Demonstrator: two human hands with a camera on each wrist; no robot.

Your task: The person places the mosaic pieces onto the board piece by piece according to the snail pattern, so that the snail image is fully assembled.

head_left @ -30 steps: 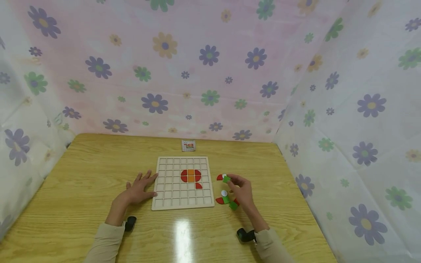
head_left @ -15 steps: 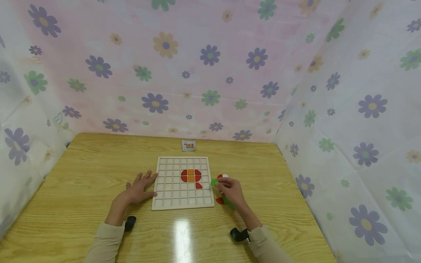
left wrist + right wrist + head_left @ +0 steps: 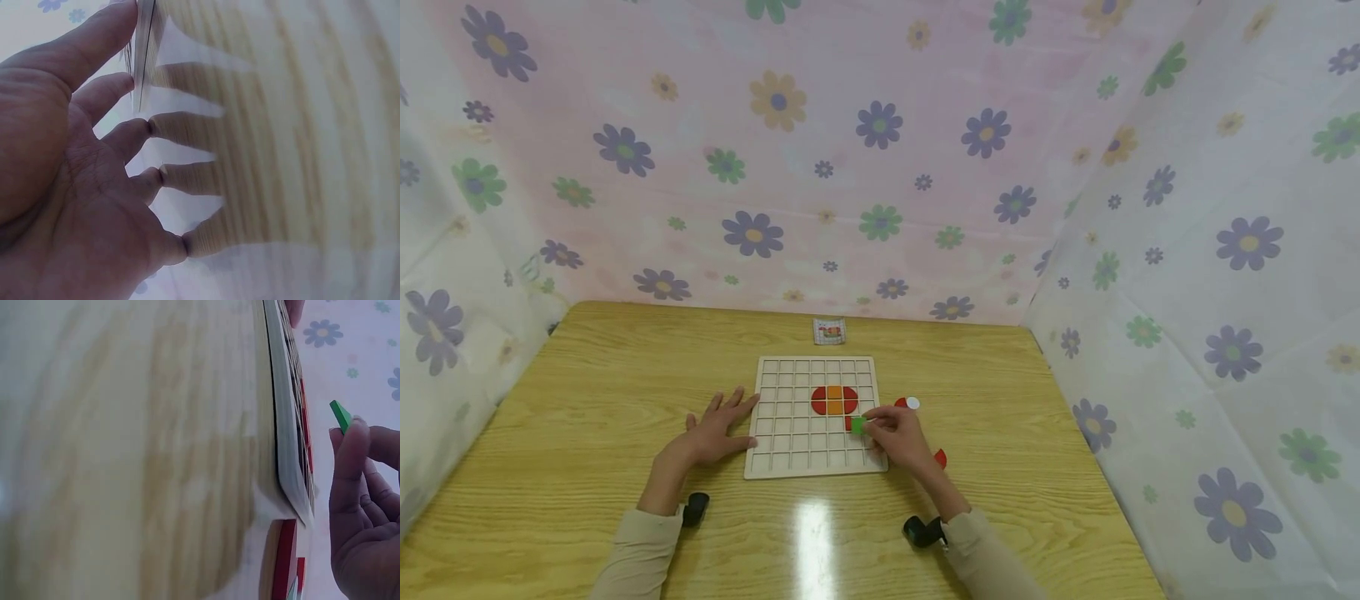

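A pale wooden grid board point(image 3: 777, 434) lies on the table. Red quarter-round tiles point(image 3: 818, 401) and orange square tiles point(image 3: 835, 407) form a rounded shape in its cells. My right hand point(image 3: 902, 437) pinches a green square tile point(image 3: 857, 426) between thumb and fingers, over the board's right part. That tile partly covers a red tile point(image 3: 847, 423) below the shape. In the right wrist view, the green tile point(image 3: 340, 415) is held up off the board. My left hand point(image 3: 707, 438) rests with spread fingers at the board's left edge; the left wrist view shows its palm point(image 3: 94, 181).
Right of the board lie a white round tile point(image 3: 913, 403) and a red tile point(image 3: 940, 458); other loose pieces there are hidden by my right hand. A small picture card point(image 3: 829, 332) lies behind the board. Flower-printed cloth point(image 3: 805, 192) stands around the table point(image 3: 625, 358).
My right hand has carried the green square tile leftward from the loose pieces to above the board, near the lower red tile. My left hand has stayed in place.
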